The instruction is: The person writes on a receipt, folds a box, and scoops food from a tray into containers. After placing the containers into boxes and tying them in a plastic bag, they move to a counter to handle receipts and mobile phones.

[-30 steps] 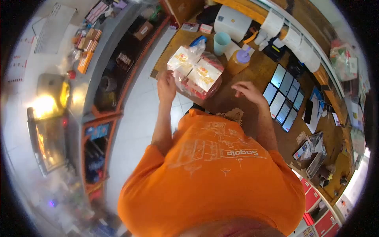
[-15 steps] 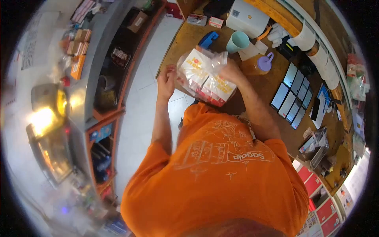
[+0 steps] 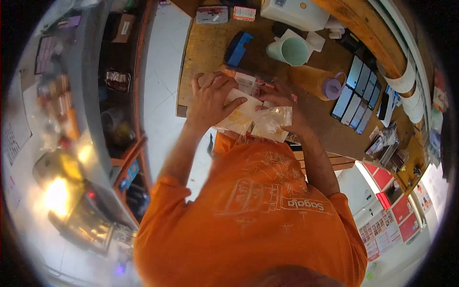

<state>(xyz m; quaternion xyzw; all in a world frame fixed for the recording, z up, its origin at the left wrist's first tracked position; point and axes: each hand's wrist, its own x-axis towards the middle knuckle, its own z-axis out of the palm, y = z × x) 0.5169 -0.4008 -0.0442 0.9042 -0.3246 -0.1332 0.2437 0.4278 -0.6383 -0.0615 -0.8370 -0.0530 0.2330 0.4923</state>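
White boxes with yellow lettering (image 3: 237, 119), wrapped in a clear plastic bag (image 3: 278, 119), are at the table edge in front of my orange shirt. My left hand (image 3: 213, 98) grips the left side of the bagged boxes, thumb across the white face and fingers over the far side. On the right, my right hand (image 3: 284, 103) holds the bag with curled fingers, its loose plastic hanging beneath. Just beyond the hands are a pale printed label (image 3: 245, 82) and some red packaging, partly hidden. A blue plastic object (image 3: 238, 49) lies farther back.
A pale green cup (image 3: 292, 51) and a lilac-lidded container (image 3: 332, 89) stand right of the hands. Several phones (image 3: 356, 95) lie in rows farther right. At the back are a tin (image 3: 212, 15), a small box (image 3: 244, 13) and a white device (image 3: 294, 14). Shelves (image 3: 119, 86) stand left.
The bagged boxes have come nearer the shirt and tilted. My left hand has moved from beside the bag onto the boxes. My right hand has shifted slightly down. The view has shifted too.
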